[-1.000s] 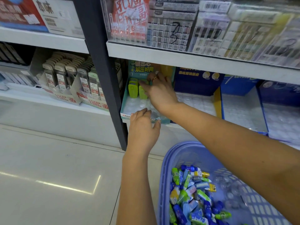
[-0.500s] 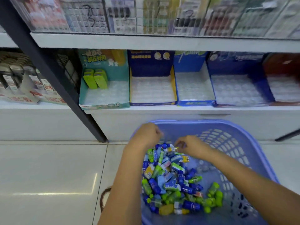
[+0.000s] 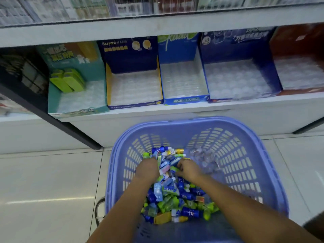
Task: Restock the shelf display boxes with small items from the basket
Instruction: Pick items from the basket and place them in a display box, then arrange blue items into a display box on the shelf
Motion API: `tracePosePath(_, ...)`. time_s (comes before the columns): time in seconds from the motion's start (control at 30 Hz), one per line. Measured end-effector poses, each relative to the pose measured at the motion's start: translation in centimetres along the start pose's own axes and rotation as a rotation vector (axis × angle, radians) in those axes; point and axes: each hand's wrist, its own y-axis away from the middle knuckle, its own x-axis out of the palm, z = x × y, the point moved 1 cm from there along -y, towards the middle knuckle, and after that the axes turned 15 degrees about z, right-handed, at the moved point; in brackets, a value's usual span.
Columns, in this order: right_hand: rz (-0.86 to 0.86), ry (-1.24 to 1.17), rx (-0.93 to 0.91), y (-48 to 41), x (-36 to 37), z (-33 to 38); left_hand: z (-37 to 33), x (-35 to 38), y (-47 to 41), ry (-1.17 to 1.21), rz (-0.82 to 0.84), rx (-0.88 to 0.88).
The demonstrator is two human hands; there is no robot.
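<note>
A purple plastic basket [image 3: 245, 155] stands on the floor below the shelf, holding a heap of small blue, green and yellow items [image 3: 175, 195]. Both hands are down in the heap at its far side. My left hand [image 3: 148, 170] has its fingers dug among the items; what they hold is hidden. My right hand [image 3: 189, 168] is curled over the pile beside it, fingertips hidden too. On the shelf, a teal display box [image 3: 78, 104] holds a few lime-green items [image 3: 67, 81] at its back left.
Right of the teal box stand a dark blue and yellow box [image 3: 135, 104], a light blue box [image 3: 185, 99], a navy box [image 3: 245, 98] and a red box [image 3: 298, 50], each showing a clear plastic tray. A black shelf post [image 3: 52, 120] runs diagonally at left. Tiled floor surrounds the basket.
My right hand left the teal box and both hands came down into the basket. Since half a second ago they have pushed further into the pile, closer together.
</note>
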Motion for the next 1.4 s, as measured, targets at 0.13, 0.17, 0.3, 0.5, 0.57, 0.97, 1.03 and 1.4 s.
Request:
tracePosePath(0.13,0.019,-0.028,-0.045,-0.8,0.1,-0.2,-0.4,0.6,-1.3,0.062,-0.146,-0.100)
tracePosePath(0.17,0.032,-0.071,-0.066,-0.8,-0.1,-0.4,-0.7,0.7,-1.5,0.049,-0.166,-0.128)
tracePosePath(0.3,0.019,-0.403,-0.167,0.4,-1.7,-0.7,-1.3,1.0,-2.4,0.054,-0.177,-0.228)
tracePosePath(0.5,0.248,-1.076,-0.373,3.4,-5.1,0.7,-0.6,-0.6,-2.2,0.402,-0.087,-0.182)
tracePosePath(0.57,0.376,-1.276,-0.421,4.2,-6.2,1.6,-0.2,-2.7,-1.2,0.541,-0.005,-0.123)
tracePosePath(0.97,-0.115,-0.688,-0.736,12.5,-14.6,13.2,4.5,-15.0,10.9,1.353,-0.218,0.665)
tracePosePath(1.03,-0.366,-0.411,-0.685,12.7,-16.6,15.6,5.3,-15.6,11.2,1.453,-0.462,0.655)
tracePosePath(1.4,-0.852,-0.069,-0.572,4.7,-24.0,27.0,6.5,-15.2,8.9,1.293,-0.870,0.366)
